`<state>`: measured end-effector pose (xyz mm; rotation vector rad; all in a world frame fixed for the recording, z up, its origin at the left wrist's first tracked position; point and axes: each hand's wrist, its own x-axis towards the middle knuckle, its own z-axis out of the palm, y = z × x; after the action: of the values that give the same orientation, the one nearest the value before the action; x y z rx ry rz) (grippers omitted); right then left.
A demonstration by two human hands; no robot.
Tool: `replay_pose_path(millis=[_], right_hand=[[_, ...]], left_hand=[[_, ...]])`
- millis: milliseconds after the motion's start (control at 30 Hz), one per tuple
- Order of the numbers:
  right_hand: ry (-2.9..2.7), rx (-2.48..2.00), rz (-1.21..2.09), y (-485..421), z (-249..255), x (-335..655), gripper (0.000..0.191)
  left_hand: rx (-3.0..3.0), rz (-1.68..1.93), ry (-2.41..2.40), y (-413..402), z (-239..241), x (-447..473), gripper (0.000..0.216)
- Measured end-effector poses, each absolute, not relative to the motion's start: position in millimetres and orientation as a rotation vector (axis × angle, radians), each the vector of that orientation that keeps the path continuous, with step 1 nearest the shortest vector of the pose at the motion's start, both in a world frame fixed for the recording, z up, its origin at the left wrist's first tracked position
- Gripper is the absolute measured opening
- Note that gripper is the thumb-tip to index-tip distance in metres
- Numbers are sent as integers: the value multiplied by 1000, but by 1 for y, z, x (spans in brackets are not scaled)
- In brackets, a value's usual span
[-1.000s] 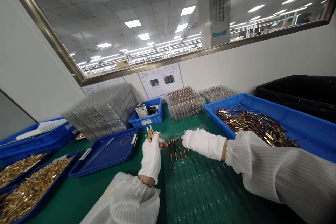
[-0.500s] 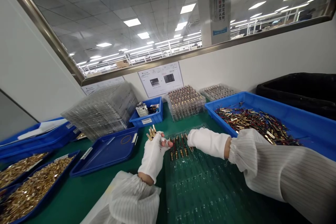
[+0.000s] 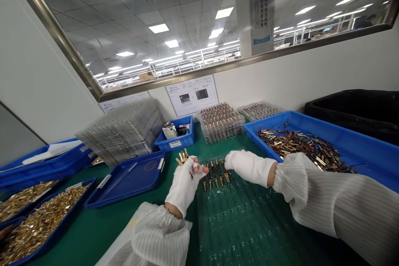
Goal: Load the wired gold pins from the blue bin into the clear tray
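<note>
Tabletop (image 3: 77, 224) green below white wall (image 3: 339, 66), left grip (image 3: 183, 181) snug round gold-coloured parts (image 3: 182, 157), right grip (image 3: 249, 166) unclear.

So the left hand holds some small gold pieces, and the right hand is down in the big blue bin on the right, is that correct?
Not quite: in the head view, the right hand is at the clear tray, not in the big blue bin. The left hand does hold small gold pieces.
</note>
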<state>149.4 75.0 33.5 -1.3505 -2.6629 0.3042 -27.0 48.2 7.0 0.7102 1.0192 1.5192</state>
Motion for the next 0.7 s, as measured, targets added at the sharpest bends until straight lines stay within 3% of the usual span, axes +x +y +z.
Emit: replay_pose_path(millis=[267,467,700], right_hand=[[-2712,-1437,231,68,40,153,30],[-2877,-1439,161,74,35,151,17],[-2877,-1162,-34,72,23,143,22]], left_hand=[[789,1519,1020,43,11,-22,14],[826,1492,1005,41,13,-21,15],[842,1481,993,43,7,-21,14]])
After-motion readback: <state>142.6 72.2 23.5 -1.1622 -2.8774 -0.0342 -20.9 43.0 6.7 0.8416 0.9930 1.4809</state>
